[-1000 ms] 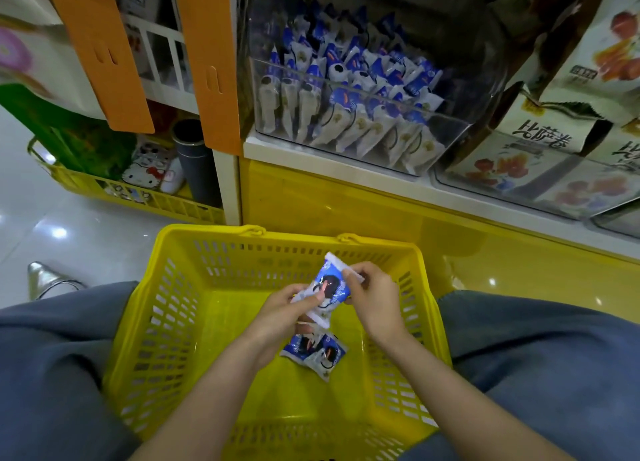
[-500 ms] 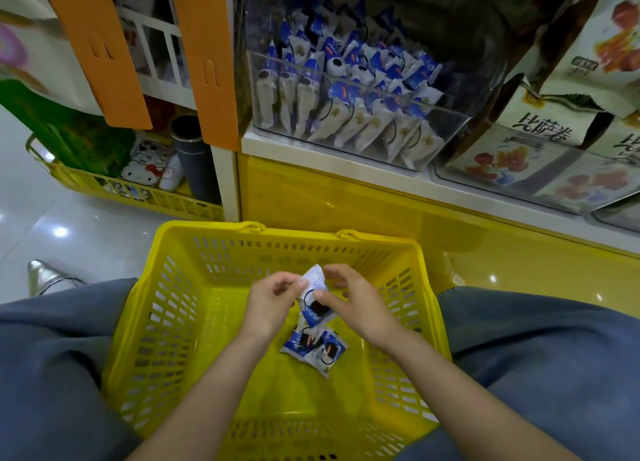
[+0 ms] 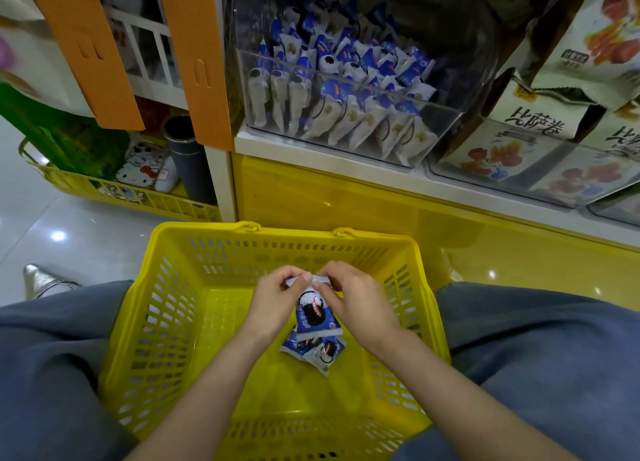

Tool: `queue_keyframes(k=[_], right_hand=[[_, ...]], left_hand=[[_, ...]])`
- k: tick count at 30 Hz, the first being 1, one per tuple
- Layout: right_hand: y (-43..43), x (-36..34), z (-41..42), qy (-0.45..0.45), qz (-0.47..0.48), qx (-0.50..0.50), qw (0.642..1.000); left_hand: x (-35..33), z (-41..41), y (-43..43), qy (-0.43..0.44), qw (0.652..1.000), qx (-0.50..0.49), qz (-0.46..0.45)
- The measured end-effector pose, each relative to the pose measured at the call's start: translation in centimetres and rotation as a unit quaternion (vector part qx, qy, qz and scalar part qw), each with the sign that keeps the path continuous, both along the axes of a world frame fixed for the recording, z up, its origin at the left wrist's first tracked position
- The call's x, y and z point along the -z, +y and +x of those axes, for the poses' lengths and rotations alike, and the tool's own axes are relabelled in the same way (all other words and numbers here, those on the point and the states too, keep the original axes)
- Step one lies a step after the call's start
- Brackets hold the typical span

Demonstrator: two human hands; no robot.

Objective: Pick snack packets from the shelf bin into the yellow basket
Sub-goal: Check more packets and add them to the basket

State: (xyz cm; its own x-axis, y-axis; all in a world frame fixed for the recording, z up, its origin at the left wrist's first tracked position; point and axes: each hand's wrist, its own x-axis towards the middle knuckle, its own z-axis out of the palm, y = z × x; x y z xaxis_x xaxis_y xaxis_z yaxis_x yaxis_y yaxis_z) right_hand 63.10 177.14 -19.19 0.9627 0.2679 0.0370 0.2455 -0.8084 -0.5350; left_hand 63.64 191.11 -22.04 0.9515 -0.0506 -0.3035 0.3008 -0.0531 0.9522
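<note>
A yellow basket [image 3: 180,308] sits between my knees. Above its floor hangs a blue-and-white snack packet [image 3: 315,317], upright, pinched at its top edge by my left hand [image 3: 275,305] and my right hand [image 3: 358,303]. Another packet or two [image 3: 318,351] lie on the basket floor just below it. Up on the white shelf, a clear shelf bin [image 3: 436,133] holds several more of the same packets [image 3: 332,80].
To the right of the bin stand boxes and bags of other snacks [image 3: 533,138]. Orange panels [image 3: 194,55] hang at the upper left above a second yellow basket [image 3: 138,197] of goods on the floor. My denim-clad legs flank the basket.
The held packet has turned from tilted to hanging upright and come lower, closer to the packets on the basket floor. Both hands now pinch its top edge together.
</note>
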Motion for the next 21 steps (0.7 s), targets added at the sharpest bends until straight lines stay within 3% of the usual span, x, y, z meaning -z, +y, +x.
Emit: queue_keyframes(k=[2,5,7,10,13,15,18,21], right_hand=[[0.1,-0.2,0.0,-0.01,0.028,0.023,0.999],[0.2,-0.1,0.5,-0.004,0.101,0.124,0.987],[0.1,-0.1,0.9,0.009,0.118,0.173,0.978],[0.2,-0.2,0.9,0.063,0.181,0.195,0.962],[0.5,-0.3,0.9,0.12,0.254,0.163,0.946],[0.6,-0.2,0.7,0.124,0.242,0.126,0.954],[0.7,0.1,0.3,0.104,0.196,0.11,0.969],[0.9,0.1,0.2,0.093,0.211,0.122,0.965]], left_hand=[[-0.2,0.0,-0.3,-0.018,0.999,-0.025,0.016],[-0.2,0.1,-0.4,-0.058,0.988,-0.085,0.117],[-0.4,0.1,-0.6,-0.075,0.987,-0.052,0.129],[-0.8,-0.2,-1.3,-0.02,0.999,0.007,0.048],[-1.1,-0.3,-1.4,0.075,0.995,-0.008,-0.071],[-1.3,-0.2,-1.2,0.109,0.987,-0.019,-0.12],[-1.6,-0.2,-1.2,0.109,0.985,-0.014,-0.136],[-1.8,-0.3,-1.4,0.095,0.988,-0.016,-0.124]])
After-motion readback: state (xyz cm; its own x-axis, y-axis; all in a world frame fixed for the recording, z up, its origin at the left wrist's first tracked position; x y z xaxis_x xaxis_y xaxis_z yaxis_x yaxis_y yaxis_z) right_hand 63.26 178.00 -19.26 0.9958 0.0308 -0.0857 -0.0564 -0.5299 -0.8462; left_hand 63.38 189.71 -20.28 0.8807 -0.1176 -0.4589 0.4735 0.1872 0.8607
